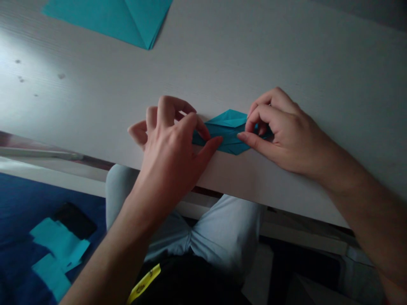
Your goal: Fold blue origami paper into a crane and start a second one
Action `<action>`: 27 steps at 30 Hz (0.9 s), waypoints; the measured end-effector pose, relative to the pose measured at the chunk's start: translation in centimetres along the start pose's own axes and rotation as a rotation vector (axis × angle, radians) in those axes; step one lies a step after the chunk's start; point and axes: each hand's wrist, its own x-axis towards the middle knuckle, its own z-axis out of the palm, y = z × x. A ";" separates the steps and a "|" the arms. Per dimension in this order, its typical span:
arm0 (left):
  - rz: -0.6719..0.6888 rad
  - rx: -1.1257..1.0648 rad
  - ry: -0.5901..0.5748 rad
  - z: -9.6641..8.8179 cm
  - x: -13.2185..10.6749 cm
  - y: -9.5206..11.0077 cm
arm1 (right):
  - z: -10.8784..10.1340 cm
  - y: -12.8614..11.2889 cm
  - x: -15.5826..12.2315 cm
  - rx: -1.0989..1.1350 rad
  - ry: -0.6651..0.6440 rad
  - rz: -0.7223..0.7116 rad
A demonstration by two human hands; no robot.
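Observation:
A small piece of folded teal paper (229, 132) lies on the white table near its front edge. It has several creased layers, with one pointed flap at the top and another at the bottom. My left hand (173, 133) pinches its left part between thumb and index finger, the other fingers curled. On the right side, my right hand (276, 127) is closed on the paper, thumb pressing on its surface near the middle. Both outer ends of the paper are partly hidden by my fingers.
A larger stack of creased teal paper (127, 21) lies farther back on the table (95, 84). Below left, on a dark blue surface, are teal paper pieces (60, 241) and a black flat object (76, 220). My legs are under the table's front edge.

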 end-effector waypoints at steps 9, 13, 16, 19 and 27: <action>0.101 -0.030 0.020 0.0 -0.8 0.7 | 0.0 -0.1 0.4 -0.029 -0.017 -0.013; 0.125 -0.008 -0.008 0.9 0.3 2.4 | 0.1 0.1 0.4 -0.055 -0.029 0.003; 0.168 -0.013 -0.066 1.4 1.3 2.1 | 0.2 0.2 0.2 -0.075 -0.031 0.005; 0.202 -0.055 -0.066 1.7 1.6 1.1 | 0.2 0.3 0.0 -0.108 -0.015 0.018; 0.189 -0.060 -0.067 1.6 1.2 1.0 | -0.7 2.5 -0.6 -0.222 -0.016 0.029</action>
